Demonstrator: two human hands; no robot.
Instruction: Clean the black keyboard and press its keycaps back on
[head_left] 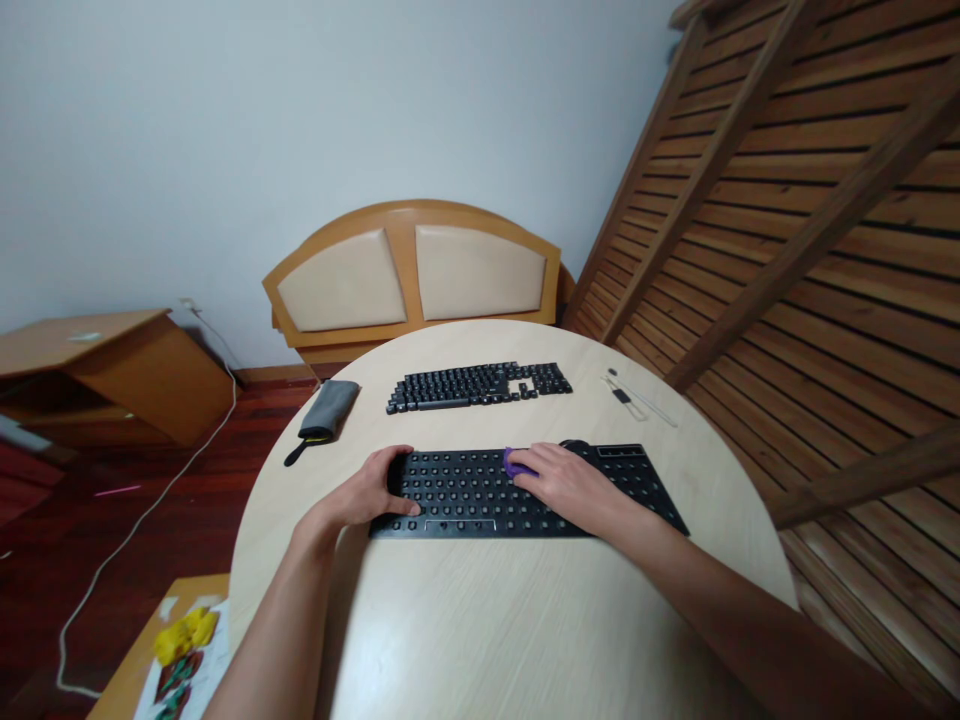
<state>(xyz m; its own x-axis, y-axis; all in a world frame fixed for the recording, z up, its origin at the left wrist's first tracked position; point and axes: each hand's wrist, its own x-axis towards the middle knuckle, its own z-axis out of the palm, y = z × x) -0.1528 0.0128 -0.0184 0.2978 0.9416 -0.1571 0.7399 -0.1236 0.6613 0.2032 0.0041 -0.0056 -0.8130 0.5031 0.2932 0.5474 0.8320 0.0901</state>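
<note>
A black keyboard base (465, 490) with its keycaps off lies flat near the middle of the round table. My left hand (366, 492) grips its left end, thumb on the top face and fingers at the far edge. Bunched under the fingers of my right hand (562, 482) is a purple cloth (513, 464), pressed on the upper middle of the base. Behind the base, the loose black keycaps (450, 385) are laid out in keyboard order. A dark round thing, partly hidden, shows beyond my right hand.
On the pale table (450, 620), a grey pouch (331, 408) with a black loop lies at left. A wire keycap puller (624, 397) and a thin white stick (651, 402) lie at right. A headboard (409, 270) stands behind; wooden slats (750, 230) lean at right.
</note>
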